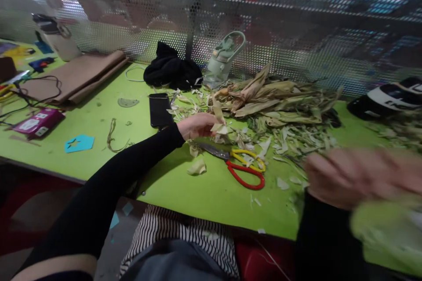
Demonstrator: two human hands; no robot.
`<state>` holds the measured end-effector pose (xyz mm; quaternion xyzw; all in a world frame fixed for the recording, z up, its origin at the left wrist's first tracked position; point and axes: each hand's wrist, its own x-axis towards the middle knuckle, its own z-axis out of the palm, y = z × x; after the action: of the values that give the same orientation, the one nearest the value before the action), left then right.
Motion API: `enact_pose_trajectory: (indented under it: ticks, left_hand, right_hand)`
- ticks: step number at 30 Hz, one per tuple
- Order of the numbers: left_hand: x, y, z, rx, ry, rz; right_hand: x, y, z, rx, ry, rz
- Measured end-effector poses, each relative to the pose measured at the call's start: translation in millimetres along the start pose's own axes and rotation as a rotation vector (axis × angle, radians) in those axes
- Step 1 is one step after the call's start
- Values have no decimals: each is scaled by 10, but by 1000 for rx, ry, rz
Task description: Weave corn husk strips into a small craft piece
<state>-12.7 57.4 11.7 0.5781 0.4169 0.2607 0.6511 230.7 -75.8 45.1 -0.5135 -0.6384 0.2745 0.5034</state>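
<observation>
My left hand reaches over the green table in a black sleeve. Its fingers pinch a pale piece of dried husk. A pile of dried corn husks lies just beyond it, with several cut scraps spread in front. Scissors with red and yellow handles lie flat on the table below my left hand. My right hand is at the right, close to the camera and smeared by motion. Its fingers do not show clearly. A blurred green thing sits under it.
A black phone lies left of the scraps. Black cloth and a pale green bottle stand by the perforated metal screen. Brown folded paper, cables, a pink packet and a blue cutout lie at left.
</observation>
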Motion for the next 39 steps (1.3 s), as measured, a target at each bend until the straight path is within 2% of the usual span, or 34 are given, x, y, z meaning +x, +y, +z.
enact_pose_trajectory:
  ticks: [3,7,9,12,14,16,21,23,25,27,33,39]
  left_hand:
    - [-112,-1,160,-118,-139,-30]
    - [-232,45,289,-49,-143,-9]
    - [-256,54,321,-135,-166,-74]
    - [-250,18,333,-275,-221,-174]
    - [-238,-21,334,-245,-232,-182]
    - [-240,-47,340,-132,-222,-131]
    - [-299,-23,366,174,-209,27]
    - [-320,-4,374,296,-152,91]
    - [-328,5,384,386,-98,156]
    - [-323,4,393,368,-83,177]
    - [-254,-29,394,65,-131,94]
    - [-237,-27,379,-42,-170,50]
  right_hand:
    - [63,-19,298,223,-59,84]
    - [81,-30,661,229,-240,256]
    - [77,-25,693,213,-310,259]
    - [93,-13,626,179,-461,276]
    - [114,0,592,171,-494,320]
    - [132,24,602,166,-424,341]
    - [162,171,709,274,-47,350]
    - [169,239,735,314,13,389]
    - [171,290,748,321,2,408]
    - [170,319,755,324,-5,404]
    - [170,329,770,315,24,409]
    - [173,329,782,318,67,437]
